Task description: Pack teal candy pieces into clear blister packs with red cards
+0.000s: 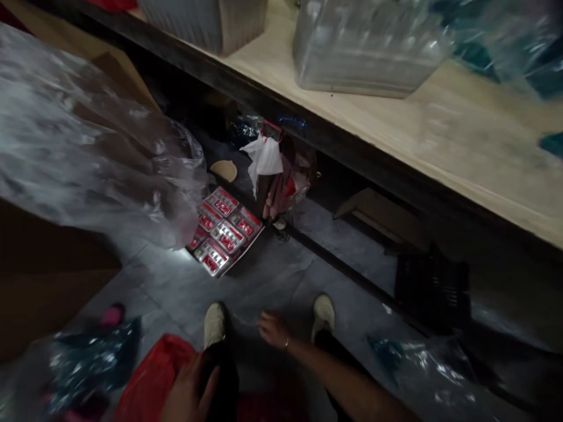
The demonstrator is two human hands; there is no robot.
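Observation:
My left hand (189, 390) is low in the view, against the right side of a red plastic bag (152, 378). Its thumb stands apart from the fingers, and I see nothing held in it. Over the floor between my two shoes hangs my right hand (275, 329), with a thin band at the wrist. Its fingers are loosely bent and slightly apart, with nothing visible in them. Ahead of the hands, a flat sheet of red-and-silver blister packs (226, 231) lies on the grey floor. The dim light and motion blur the finger details.
A large clear plastic bag (97, 140) bulges at the left. A wooden worktop (352, 114) crosses above, bearing a clear plastic bin (365, 53). Below it are a bundle with white cloth (266, 155), a dark bar (334, 264) and a black crate (433, 287). Shiny teal packets (92, 363) lie lower left.

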